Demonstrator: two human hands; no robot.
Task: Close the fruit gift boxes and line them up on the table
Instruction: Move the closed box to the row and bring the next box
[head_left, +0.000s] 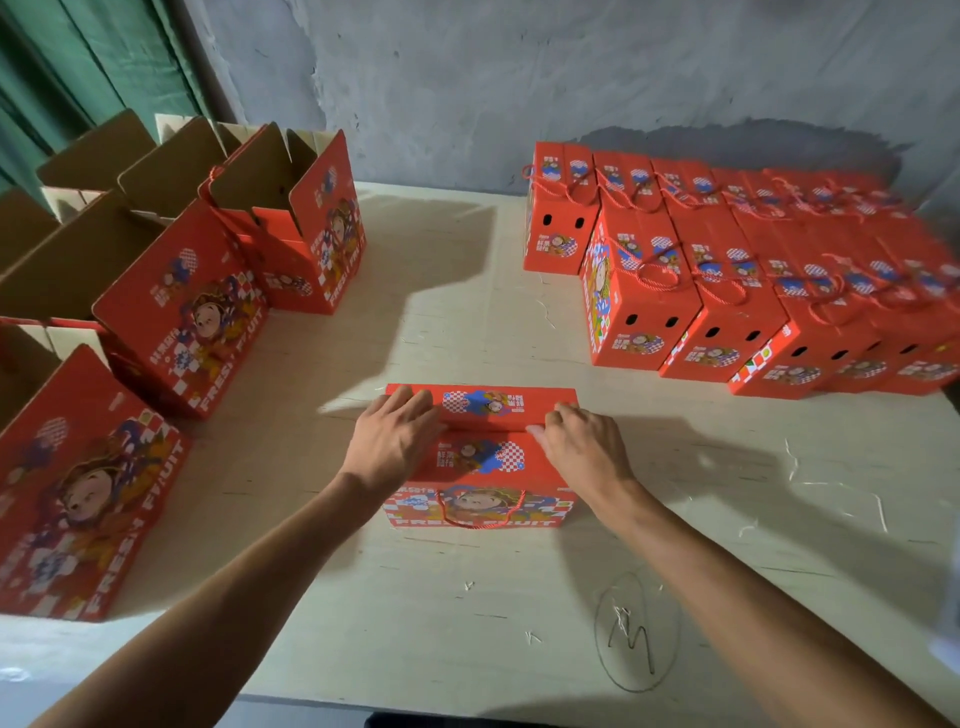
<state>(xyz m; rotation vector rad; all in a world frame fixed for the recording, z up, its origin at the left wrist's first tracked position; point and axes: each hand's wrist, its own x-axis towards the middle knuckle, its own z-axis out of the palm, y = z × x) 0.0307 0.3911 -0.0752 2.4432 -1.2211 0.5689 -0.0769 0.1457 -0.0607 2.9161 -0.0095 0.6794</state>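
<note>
From the head camera, a red cardboard gift box (480, 457) printed "FRESH FRUIT" stands mid-table on the pale wooden table (467, 597). The left hand (395, 441) presses flat on its top flaps; the right hand (582, 441) pinches the flap seam. Left of it stand open red boxes (208, 291), partly cut off. Right of it, closed red boxes (727, 291) stand in rows, blurred, small labels unreadable.

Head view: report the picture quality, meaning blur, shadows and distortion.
Head view: the closed boxes smear into blur toward the right edge; the box under the left hand and right hand is sharp; hard shadows fall across the table, from the open boxes and the arms; wide-angle bending tilts the boxes at the left edge.
</note>
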